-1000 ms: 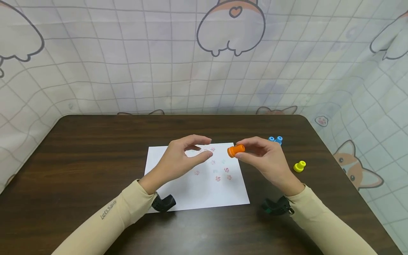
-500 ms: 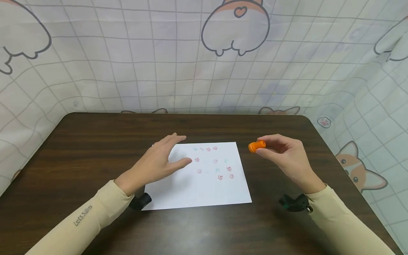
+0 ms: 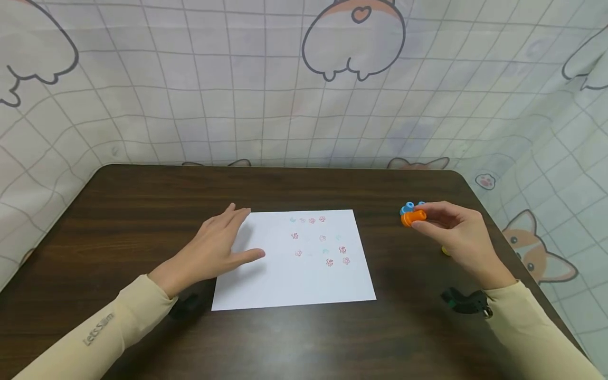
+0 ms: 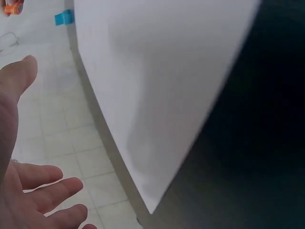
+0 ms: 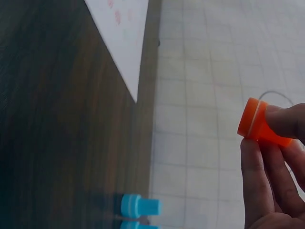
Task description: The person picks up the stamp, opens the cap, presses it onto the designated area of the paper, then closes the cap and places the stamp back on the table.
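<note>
My right hand [image 3: 463,237] pinches a small orange stamp [image 3: 412,217] between thumb and fingers, in the air over the table's right side. In the right wrist view a thin pale line rings the stamp [image 5: 262,124] near its wider end. My left hand [image 3: 204,250] hovers with fingers spread at the left edge of a white sheet of paper [image 3: 285,287] and holds nothing. Small red and faint blue-green stamp prints [image 3: 323,238] dot the upper right half of the sheet.
Blue stamps [image 3: 407,208] stand behind the orange one, partly hidden in the head view. A yellow stamp [image 3: 445,252] is mostly covered by my right hand. The dark wooden table [image 3: 294,343] meets a patterned cloth backdrop [image 3: 237,95] behind it.
My hands have moved apart. The left has drifted left from over the paper and its fingers have spread wider; the right has carried the orange stamp right, towards the blue ones.
</note>
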A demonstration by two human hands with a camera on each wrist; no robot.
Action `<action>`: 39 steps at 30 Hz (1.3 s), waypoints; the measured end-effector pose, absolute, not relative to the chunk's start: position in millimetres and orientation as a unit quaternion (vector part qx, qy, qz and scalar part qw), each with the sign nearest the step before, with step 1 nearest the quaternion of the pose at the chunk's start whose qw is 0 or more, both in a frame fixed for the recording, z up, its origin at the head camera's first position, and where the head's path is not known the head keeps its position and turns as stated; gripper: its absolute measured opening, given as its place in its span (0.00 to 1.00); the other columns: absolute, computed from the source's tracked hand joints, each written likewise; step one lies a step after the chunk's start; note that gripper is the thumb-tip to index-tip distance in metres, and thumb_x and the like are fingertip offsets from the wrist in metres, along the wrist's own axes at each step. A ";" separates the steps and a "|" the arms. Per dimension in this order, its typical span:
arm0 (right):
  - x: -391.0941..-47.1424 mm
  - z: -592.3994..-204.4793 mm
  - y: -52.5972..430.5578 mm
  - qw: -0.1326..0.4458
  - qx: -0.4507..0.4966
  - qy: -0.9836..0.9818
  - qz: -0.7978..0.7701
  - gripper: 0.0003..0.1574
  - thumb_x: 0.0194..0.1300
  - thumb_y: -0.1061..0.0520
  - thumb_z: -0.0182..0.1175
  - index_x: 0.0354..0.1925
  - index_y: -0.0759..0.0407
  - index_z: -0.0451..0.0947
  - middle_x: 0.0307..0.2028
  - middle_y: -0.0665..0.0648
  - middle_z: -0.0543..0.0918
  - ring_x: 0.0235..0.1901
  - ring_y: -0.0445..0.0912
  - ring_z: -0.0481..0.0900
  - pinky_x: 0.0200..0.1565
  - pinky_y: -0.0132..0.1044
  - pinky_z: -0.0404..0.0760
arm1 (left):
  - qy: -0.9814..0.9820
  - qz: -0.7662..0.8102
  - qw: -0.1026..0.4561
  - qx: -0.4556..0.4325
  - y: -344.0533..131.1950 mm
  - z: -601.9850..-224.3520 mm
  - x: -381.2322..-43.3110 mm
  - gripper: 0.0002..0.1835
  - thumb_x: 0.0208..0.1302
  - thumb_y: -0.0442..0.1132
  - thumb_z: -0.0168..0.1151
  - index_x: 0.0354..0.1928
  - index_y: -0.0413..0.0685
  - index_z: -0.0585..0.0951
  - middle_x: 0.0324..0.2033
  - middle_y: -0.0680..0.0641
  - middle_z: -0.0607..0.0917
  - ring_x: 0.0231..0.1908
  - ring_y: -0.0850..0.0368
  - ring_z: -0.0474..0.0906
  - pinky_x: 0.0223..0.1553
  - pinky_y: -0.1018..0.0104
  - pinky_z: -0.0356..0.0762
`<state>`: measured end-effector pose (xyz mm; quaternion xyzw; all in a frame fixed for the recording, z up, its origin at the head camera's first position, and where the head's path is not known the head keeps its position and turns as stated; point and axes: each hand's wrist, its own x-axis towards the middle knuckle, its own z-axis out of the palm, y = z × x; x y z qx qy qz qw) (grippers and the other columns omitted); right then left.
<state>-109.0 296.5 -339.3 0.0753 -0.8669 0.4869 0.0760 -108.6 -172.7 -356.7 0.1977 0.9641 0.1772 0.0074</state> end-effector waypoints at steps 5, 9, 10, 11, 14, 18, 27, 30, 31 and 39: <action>-109.1 -350.1 311.4 0.072 0.075 -0.887 0.449 0.21 0.66 0.52 0.72 0.55 0.58 0.85 0.43 0.32 0.87 0.41 0.28 0.87 0.42 0.21 0.85 | 0.967 0.162 0.017 0.198 -177.6 -361.2 -106.6 0.52 0.64 0.67 0.66 0.77 0.37 0.61 0.76 0.33 0.67 0.80 0.32 0.56 0.75 0.28 0.58; -109.2 -358.1 322.1 0.069 0.072 -0.898 0.428 0.21 0.67 0.51 0.72 0.55 0.57 0.85 0.42 0.31 0.86 0.40 0.27 0.87 0.40 0.21 0.85 | 0.968 0.149 0.021 0.201 -180.7 -364.6 -105.2 0.53 0.64 0.67 0.66 0.77 0.35 0.62 0.76 0.32 0.67 0.79 0.32 0.56 0.74 0.28 0.59; -109.2 -359.9 324.6 0.067 0.070 -0.901 0.424 0.21 0.67 0.50 0.72 0.55 0.57 0.85 0.41 0.30 0.86 0.39 0.27 0.86 0.39 0.22 0.86 | 0.968 0.145 0.022 0.202 -181.2 -365.4 -104.9 0.53 0.64 0.67 0.66 0.77 0.35 0.62 0.76 0.32 0.67 0.79 0.32 0.56 0.74 0.28 0.59; -109.0 -361.6 327.0 0.065 0.066 -0.902 0.421 0.22 0.67 0.49 0.72 0.55 0.57 0.85 0.41 0.30 0.86 0.39 0.28 0.86 0.38 0.24 0.86 | 0.969 0.143 0.023 0.202 -181.6 -365.9 -104.7 0.53 0.64 0.67 0.66 0.77 0.34 0.62 0.76 0.32 0.67 0.79 0.32 0.56 0.74 0.29 0.59; -107.8 -366.4 333.3 0.059 0.060 -0.910 0.407 0.23 0.66 0.48 0.72 0.55 0.55 0.85 0.41 0.29 0.85 0.37 0.30 0.86 0.34 0.28 0.86 | 0.969 0.133 0.024 0.206 -182.5 -367.8 -104.7 0.53 0.63 0.67 0.67 0.76 0.34 0.63 0.76 0.32 0.67 0.80 0.33 0.56 0.75 0.29 0.59; -106.4 -373.2 338.3 0.067 0.063 -0.923 0.373 0.21 0.65 0.46 0.73 0.54 0.53 0.87 0.42 0.34 0.86 0.37 0.27 0.83 0.34 0.25 0.85 | 0.969 0.120 0.025 0.214 -183.0 -369.5 -104.2 0.53 0.63 0.66 0.67 0.76 0.33 0.63 0.75 0.31 0.68 0.79 0.32 0.56 0.74 0.30 0.60; -103.7 -384.0 343.0 0.109 0.090 -0.940 0.311 0.18 0.62 0.54 0.75 0.51 0.55 0.88 0.44 0.63 0.92 0.36 0.16 0.75 0.37 0.12 0.78 | 0.968 0.107 0.026 0.224 -182.8 -372.1 -102.5 0.52 0.62 0.65 0.69 0.75 0.33 0.65 0.74 0.29 0.68 0.78 0.31 0.59 0.73 0.29 0.62; -103.7 -385.8 345.2 0.121 0.093 -0.944 0.294 0.19 0.60 0.56 0.76 0.51 0.55 0.89 0.44 0.62 0.92 0.36 0.17 0.76 0.36 0.11 0.76 | 0.968 0.107 0.027 0.226 -183.1 -372.3 -102.6 0.51 0.63 0.64 0.69 0.75 0.33 0.65 0.74 0.29 0.69 0.78 0.30 0.59 0.73 0.29 0.62; -103.8 -386.1 345.9 0.123 0.094 -0.945 0.289 0.20 0.59 0.56 0.77 0.51 0.55 0.89 0.43 0.62 0.92 0.35 0.19 0.78 0.36 0.10 0.76 | 0.968 0.108 0.028 0.227 -183.1 -372.2 -102.7 0.51 0.62 0.63 0.69 0.75 0.33 0.65 0.74 0.29 0.69 0.78 0.30 0.59 0.73 0.29 0.62; -105.4 -385.2 349.6 0.127 0.105 -0.955 0.247 0.20 0.57 0.58 0.78 0.49 0.57 0.90 0.42 0.63 0.92 0.37 0.53 0.89 0.35 0.10 0.74 | 0.966 0.109 0.035 0.231 -182.5 -372.2 -103.2 0.52 0.62 0.64 0.70 0.75 0.32 0.65 0.74 0.30 0.69 0.78 0.31 0.59 0.73 0.30 0.62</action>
